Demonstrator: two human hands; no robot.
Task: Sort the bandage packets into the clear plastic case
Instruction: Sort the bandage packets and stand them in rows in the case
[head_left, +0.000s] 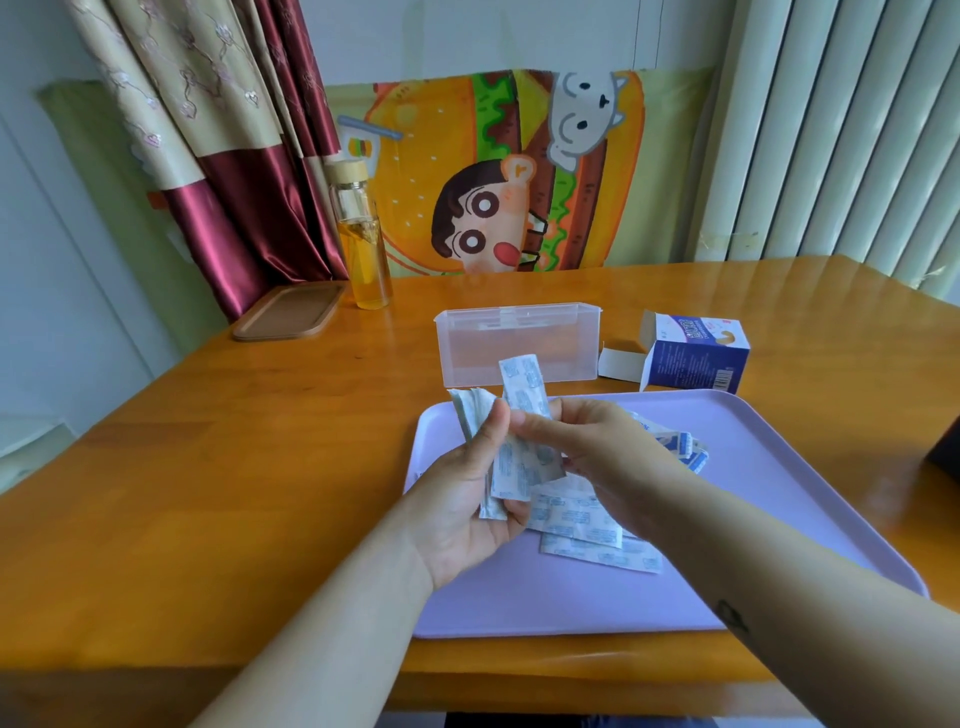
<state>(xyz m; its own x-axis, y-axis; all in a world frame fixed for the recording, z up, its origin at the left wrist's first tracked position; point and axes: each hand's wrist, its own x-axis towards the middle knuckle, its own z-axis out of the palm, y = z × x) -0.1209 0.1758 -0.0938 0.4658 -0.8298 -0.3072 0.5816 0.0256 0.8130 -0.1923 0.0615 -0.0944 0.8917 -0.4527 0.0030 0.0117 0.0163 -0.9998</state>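
Note:
My left hand (467, 499) grips a fanned stack of white bandage packets (511, 467) above the lilac tray (779, 519). My right hand (587, 452) pinches one long packet (522, 387) that stands upright at the front of that stack. More loose bandage packets (587, 525) lie on the tray under my hands, and several lie behind my right hand (685, 449). The clear plastic case (519, 343) stands open on the table just beyond the tray; I cannot tell what lies inside it.
An open blue and white bandage box (696, 353) lies to the right of the case. A glass bottle of yellow liquid (363, 244) and a brown wooden lid (288, 312) are at the back left. The wooden table (208, 441) ends just below the tray.

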